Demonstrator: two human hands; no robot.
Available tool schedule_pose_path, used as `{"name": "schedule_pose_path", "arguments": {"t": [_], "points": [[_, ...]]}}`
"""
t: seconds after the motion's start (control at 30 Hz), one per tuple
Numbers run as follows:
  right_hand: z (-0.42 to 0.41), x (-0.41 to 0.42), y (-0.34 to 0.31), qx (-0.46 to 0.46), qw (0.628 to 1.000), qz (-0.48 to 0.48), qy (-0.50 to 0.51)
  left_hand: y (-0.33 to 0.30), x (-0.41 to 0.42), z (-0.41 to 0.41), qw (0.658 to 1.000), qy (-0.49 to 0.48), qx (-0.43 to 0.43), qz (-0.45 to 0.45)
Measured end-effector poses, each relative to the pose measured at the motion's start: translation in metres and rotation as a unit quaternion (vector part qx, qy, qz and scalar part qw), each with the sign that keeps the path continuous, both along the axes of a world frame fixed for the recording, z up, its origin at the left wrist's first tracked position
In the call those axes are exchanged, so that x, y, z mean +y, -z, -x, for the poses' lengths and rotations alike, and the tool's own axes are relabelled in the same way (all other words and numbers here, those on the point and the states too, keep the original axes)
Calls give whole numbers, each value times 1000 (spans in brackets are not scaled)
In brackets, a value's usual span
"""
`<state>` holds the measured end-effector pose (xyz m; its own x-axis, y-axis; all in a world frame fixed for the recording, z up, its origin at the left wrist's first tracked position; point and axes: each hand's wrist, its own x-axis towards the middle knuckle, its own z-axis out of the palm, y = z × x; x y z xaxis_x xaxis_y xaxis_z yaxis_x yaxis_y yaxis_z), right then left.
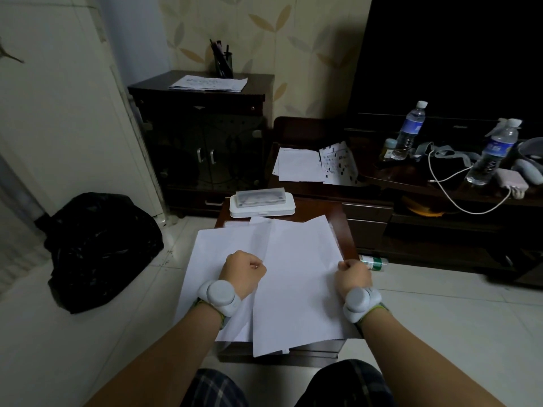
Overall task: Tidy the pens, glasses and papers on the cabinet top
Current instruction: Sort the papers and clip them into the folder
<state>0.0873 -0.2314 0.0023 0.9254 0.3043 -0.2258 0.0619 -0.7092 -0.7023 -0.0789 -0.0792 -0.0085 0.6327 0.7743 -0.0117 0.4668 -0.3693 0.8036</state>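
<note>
Several white paper sheets point(296, 277) lie spread and overlapping on a small brown table point(346, 227) in front of me. My left hand point(242, 270) pinches the edge of one sheet near the middle of the pile. My right hand point(352, 273) grips the right edge of the top sheet. Beyond the papers sits a white glasses case point(262, 202) with glasses lying on it. On the dark cabinet point(202, 127) at the back stand a black pen holder point(224, 63) with several pens and a small stack of papers point(209, 83).
A black plastic bag point(100, 248) lies on the tiled floor to the left. A low dark TV stand point(440, 201) on the right holds more papers point(299, 165), two water bottles point(410, 129), a white cable and small items. A green can point(374, 262) lies on the floor beside the table.
</note>
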Motion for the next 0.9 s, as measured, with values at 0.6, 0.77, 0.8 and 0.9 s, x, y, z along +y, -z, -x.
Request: {"name": "schedule_pose_path", "arguments": {"t": [0.6, 0.77, 0.8, 0.9], "points": [[26, 40, 13, 28, 999, -16, -27, -7, -4, 4, 999, 10, -35, -10], [33, 51, 18, 36, 999, -25, -26, -11, -6, 5, 999, 10, -30, -11], [36, 53, 19, 38, 999, -26, -27, -10, -6, 5, 999, 11, -33, -13], [42, 60, 23, 42, 998, -33, -29, -12, -8, 6, 999, 7, -33, -9]]}}
